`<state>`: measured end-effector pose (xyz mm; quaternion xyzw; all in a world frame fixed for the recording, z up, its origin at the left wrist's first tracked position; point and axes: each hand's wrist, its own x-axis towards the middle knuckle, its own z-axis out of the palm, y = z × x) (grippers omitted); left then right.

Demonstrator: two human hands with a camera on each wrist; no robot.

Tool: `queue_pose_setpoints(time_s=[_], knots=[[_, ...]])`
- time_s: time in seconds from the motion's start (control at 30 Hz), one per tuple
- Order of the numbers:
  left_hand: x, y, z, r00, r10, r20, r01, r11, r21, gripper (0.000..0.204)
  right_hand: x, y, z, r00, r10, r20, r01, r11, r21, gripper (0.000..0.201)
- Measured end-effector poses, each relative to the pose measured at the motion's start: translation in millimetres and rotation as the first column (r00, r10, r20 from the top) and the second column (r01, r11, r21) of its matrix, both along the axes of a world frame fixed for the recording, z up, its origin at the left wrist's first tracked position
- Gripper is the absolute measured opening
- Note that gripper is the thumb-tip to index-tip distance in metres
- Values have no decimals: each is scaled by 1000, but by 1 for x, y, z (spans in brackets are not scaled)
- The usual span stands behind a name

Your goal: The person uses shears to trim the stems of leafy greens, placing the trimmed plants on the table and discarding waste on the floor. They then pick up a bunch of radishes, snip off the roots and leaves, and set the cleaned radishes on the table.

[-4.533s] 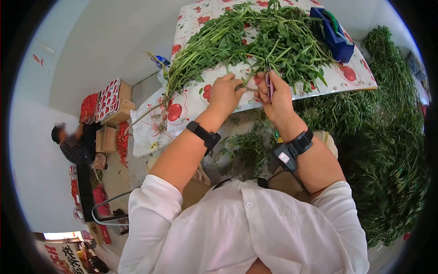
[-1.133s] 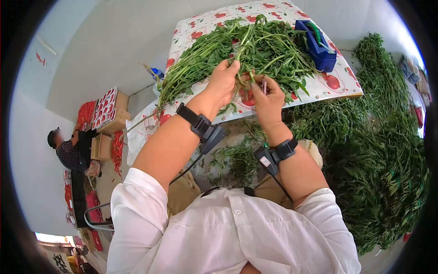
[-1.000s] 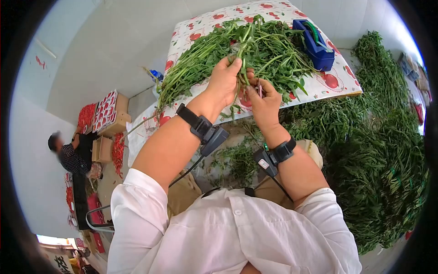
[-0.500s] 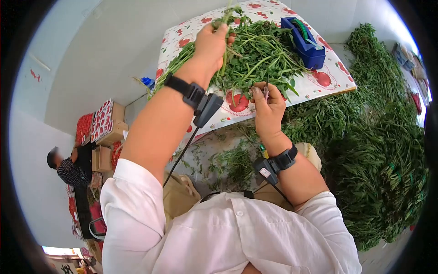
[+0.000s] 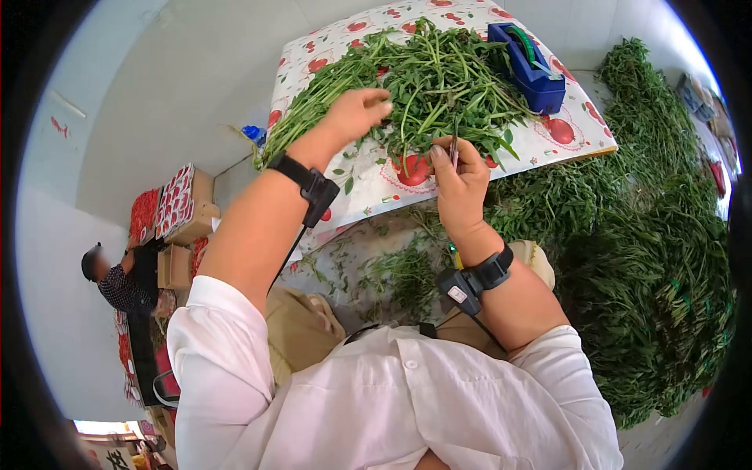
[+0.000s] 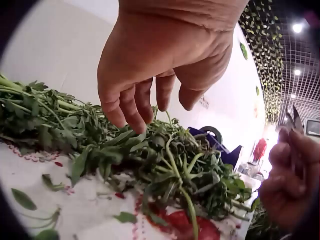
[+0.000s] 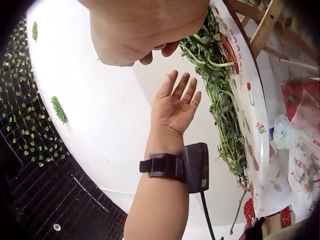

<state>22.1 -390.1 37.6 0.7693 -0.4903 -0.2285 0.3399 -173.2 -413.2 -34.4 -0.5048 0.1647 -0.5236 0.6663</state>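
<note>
A broad heap of leafy green stems point(image 5: 442, 78) lies on the table with its white and red patterned cloth point(image 5: 356, 184). Just above the heap's near left side hovers my left hand point(image 5: 352, 113), its fingers loosely bent downward and nothing in them. The left wrist view shows those fingertips point(image 6: 140, 125) right at the leaves. My right hand point(image 5: 462, 188) holds small scissors point(image 5: 454, 149) by the table's front edge, blades pointing up and away. In the right wrist view my left hand point(image 7: 175, 110) appears with its palm turned toward that camera; the scissors are hidden there.
A blue tape dispenser point(image 5: 533, 74) with green tape stands right of the heap. More greenery point(image 5: 658, 313) is piled on the floor at right, with scraps point(image 5: 403, 278) below the table. At far left a person point(image 5: 117, 274) sits by cardboard boxes and red goods.
My left hand held stems beside the right hand, carried them to the far side of the heap, let go and came back nearer. The right hand keeps the scissors, almost in place.
</note>
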Motion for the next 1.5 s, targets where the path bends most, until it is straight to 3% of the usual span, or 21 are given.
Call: queue_pose_setpoints(time_s=[0.03, 0.07, 0.17, 0.23, 0.27, 0.37, 0.43, 0.5, 0.63, 0.73, 0.83, 0.93, 1.03, 1.13, 1.2, 1.27, 1.5], knots=[[-4, 6, -3, 1000, -25, -9, 26, 998, 62, 42, 1, 1, 0, 1000, 10, 4, -10, 1000, 4, 13], [-6, 9, -16, 978, -64, 201, 67, 998, -12, 42, 2, 3, -1, 1000, 12, 9, -12, 1000, 0, 13], [-13, 5, -49, 992, -78, 94, 74, 996, 48, 46, 4, 5, 1, 1000, 20, 17, -20, 1000, -5, 13], [-18, -7, -70, 988, -89, 127, 82, 995, 55, 48, 4, 7, 3, 1000, 23, 13, -23, 1000, -3, 13], [-31, -7, -68, 943, -106, 316, 115, 993, -11, 41, 7, 6, 1, 1000, 10, 27, -10, 1000, -5, 13], [-38, -29, -75, 924, -129, 359, 96, 990, 107, 30, 7, 8, 4, 998, 26, 66, -28, 999, 30, 14], [-31, -41, -95, 980, -132, 147, 151, 980, -129, 22, 8, 6, 4, 999, -21, 28, 22, 1000, -12, 13], [-32, -40, -94, 974, -128, 188, 151, 982, -114, 21, 9, 7, 4, 999, -42, 18, 43, 999, -23, 13], [-30, -32, -92, 985, -158, 68, 170, 955, -242, 31, 11, 6, 5, 999, -30, 29, 30, 1000, 3, 14], [-28, -7, -58, 998, -48, 48, 57, 981, -187, 30, 12, 6, 4, 1000, -30, 11, 29, 999, 13, 13], [3, 22, -48, 908, 20, 418, 65, 980, -186, 26, 13, 8, 2, 1000, -3, 9, 3, 1000, 26, 12], [44, 56, -49, 560, 140, 817, 123, 961, -249, 30, 14, 9, 0, 999, 30, 22, -30, 999, 20, 12], [54, 86, -35, 509, 271, 817, -175, 962, -210, 44, 17, 11, -1, 997, 58, 50, -60, 998, 35, 13], [84, 108, -39, 546, 389, 742, -333, 914, -234, 50, 23, 15, -4, 993, 84, 80, -89, 994, 62, 12], [106, 122, -43, 611, 348, 711, -414, 906, -88, 53, 26, 16, -5, 991, 116, 69, -120, 992, 45, 12], [107, 128, -37, 646, 294, 705, -483, 872, 80, 56, 28, 17, -7, 991, 130, 42, -132, 990, 42, 12], [101, 140, -31, 635, 371, 677, -466, 883, -47, 55, 36, 21, -8, 992, 121, -42, -119, 992, 47, 13]])
